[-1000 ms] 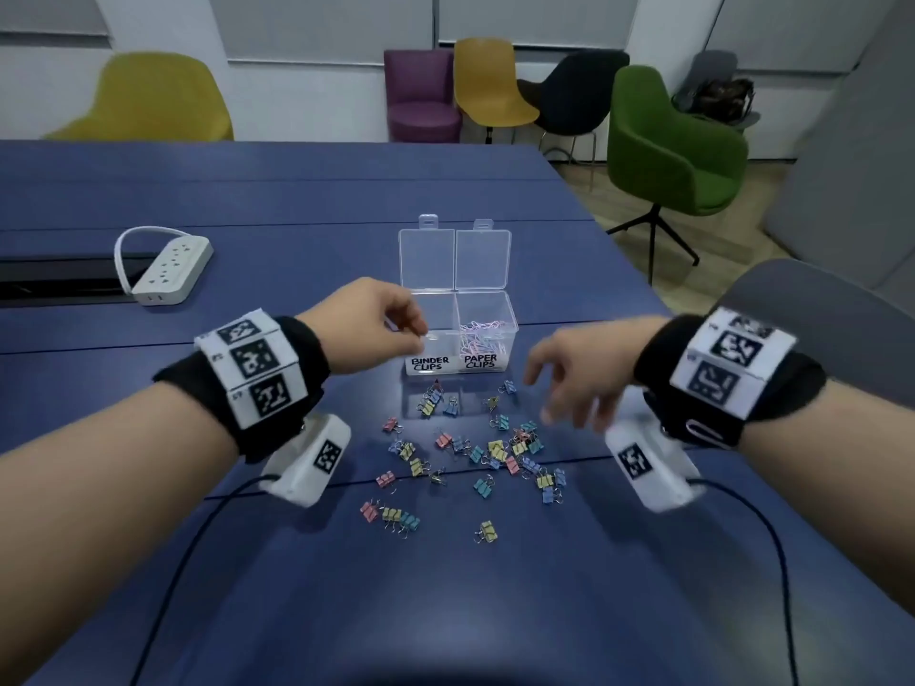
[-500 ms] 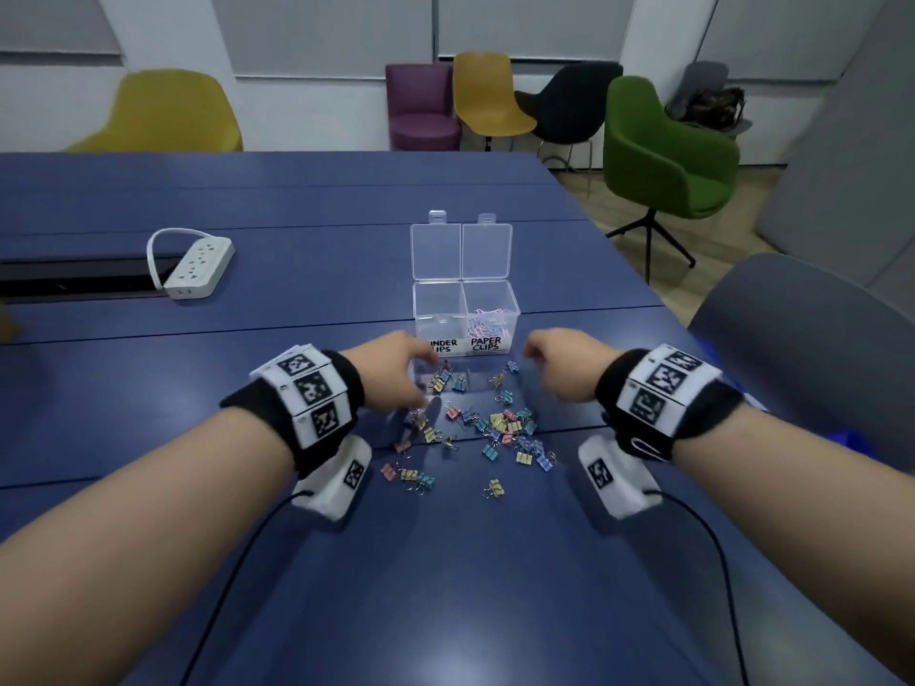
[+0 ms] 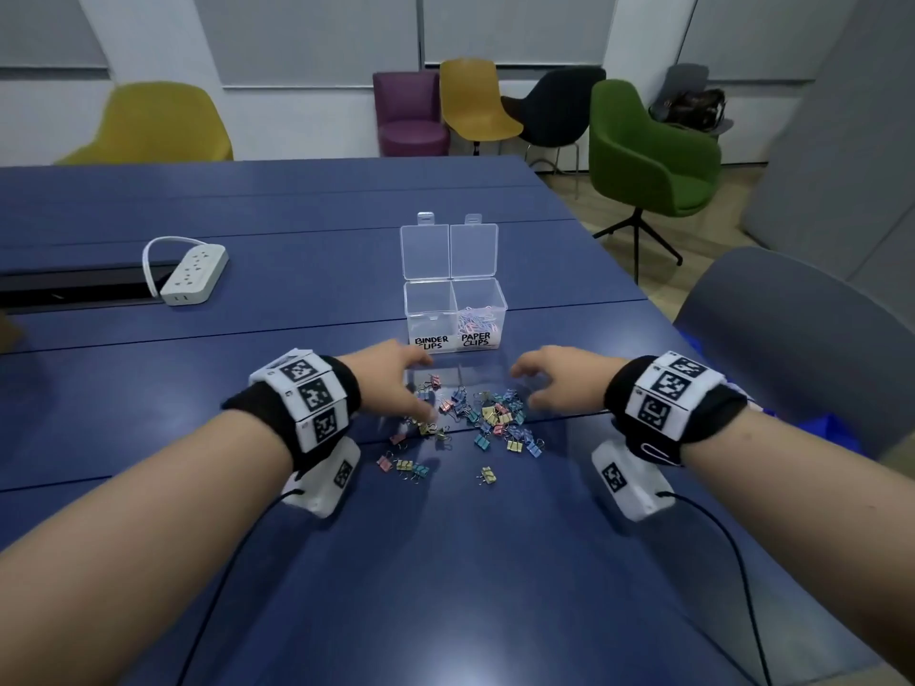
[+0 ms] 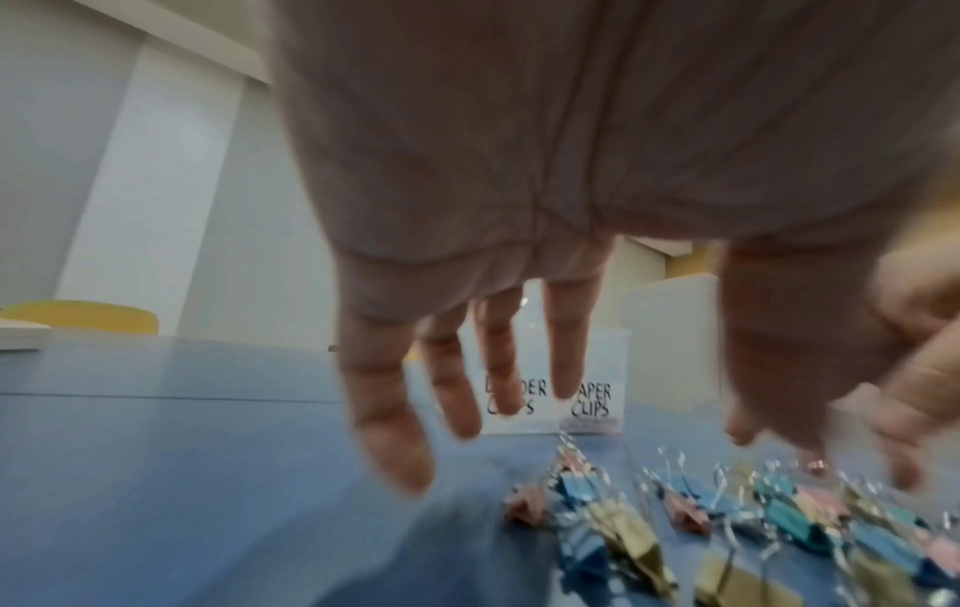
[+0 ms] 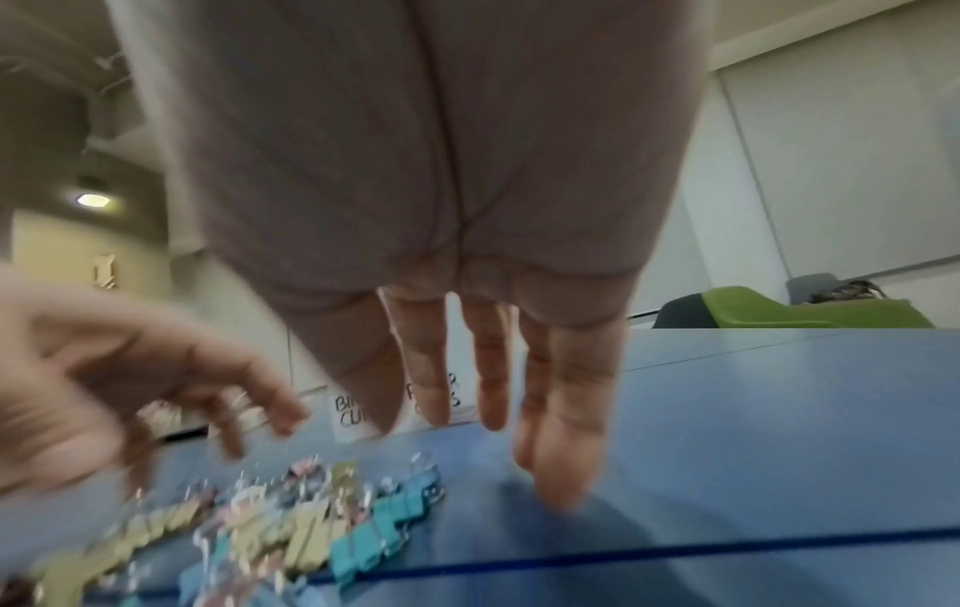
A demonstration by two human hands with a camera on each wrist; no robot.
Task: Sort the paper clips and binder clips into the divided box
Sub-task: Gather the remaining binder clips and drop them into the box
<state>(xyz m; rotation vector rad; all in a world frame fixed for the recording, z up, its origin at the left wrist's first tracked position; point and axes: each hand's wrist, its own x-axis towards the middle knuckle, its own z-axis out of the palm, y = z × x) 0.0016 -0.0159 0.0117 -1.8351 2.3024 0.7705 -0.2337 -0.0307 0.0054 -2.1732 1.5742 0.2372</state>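
A clear divided box (image 3: 454,309) stands open on the blue table, labelled BINDER CLIPS on the left and PAPER CLIPS on the right. Pastel paper clips (image 3: 474,317) lie in the right compartment; the left one looks empty. Several small coloured binder clips (image 3: 487,422) are scattered in front of the box. My left hand (image 3: 396,383) hovers over the pile's left edge with fingers spread, holding nothing. My right hand (image 3: 552,381) hovers at the pile's right edge, fingers straight and empty. The wrist views show the clips (image 4: 613,529) (image 5: 384,529) below the fingertips.
A white power strip (image 3: 195,274) with its cord lies at the far left beside a dark cable slot (image 3: 74,289). Coloured chairs (image 3: 643,151) stand beyond the table. A grey chair back (image 3: 802,339) is close on the right.
Both hands have dropped from near the box toward the pile of binder clips and drawn closer to its two sides. The camera has also moved back a little.
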